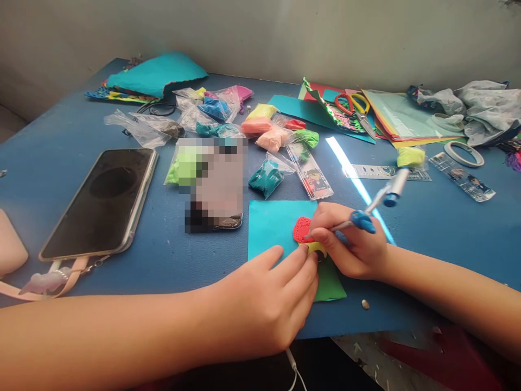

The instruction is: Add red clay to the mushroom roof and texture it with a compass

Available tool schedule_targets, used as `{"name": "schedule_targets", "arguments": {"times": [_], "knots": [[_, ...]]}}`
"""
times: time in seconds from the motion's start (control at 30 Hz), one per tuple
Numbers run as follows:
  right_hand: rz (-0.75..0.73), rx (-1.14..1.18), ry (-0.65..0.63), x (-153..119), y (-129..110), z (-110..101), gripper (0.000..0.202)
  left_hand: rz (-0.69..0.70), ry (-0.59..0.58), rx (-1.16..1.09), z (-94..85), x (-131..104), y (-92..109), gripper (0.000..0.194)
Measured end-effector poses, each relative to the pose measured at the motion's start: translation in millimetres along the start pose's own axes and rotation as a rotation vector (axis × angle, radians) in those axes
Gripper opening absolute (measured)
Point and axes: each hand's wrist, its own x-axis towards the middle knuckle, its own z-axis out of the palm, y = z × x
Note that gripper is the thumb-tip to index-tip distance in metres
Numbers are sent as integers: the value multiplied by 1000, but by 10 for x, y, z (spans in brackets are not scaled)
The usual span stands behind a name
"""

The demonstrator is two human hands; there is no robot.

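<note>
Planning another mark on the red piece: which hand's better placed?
Likely the right hand: it holds a pen-like tool, tip at the red piece; the left hand touches the yellow piece.

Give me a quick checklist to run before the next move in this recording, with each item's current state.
1. Pen secure in the right hand: ok, gripped between thumb and fingers.
2. Tip at the red piece: ok, it meets the lower edge.
3. Tip pressing in: cannot tell, contact depth isn't visible.
4. Left hand close by: ok, fingertips are at the yellow piece.
5. Yellow piece fully visible: not ok, fingers partly cover it.
6. Scissors away from both hands: ok, lying toward the table's far side.
</note>
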Motion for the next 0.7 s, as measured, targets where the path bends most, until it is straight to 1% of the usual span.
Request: {"name": "schedule_targets", "arguments": {"times": [0.2,0.5,0.7], "knots": [[-13,9,25,-15,14,22,10,-4,7,-18,-1,8,-5,26],[-18,-24,4,0,11,20,10,3,9,-21,4,6,4,27],[-14,-35,15,-9,21,23,10,-8,17,-21,2,10,1,28]]}}
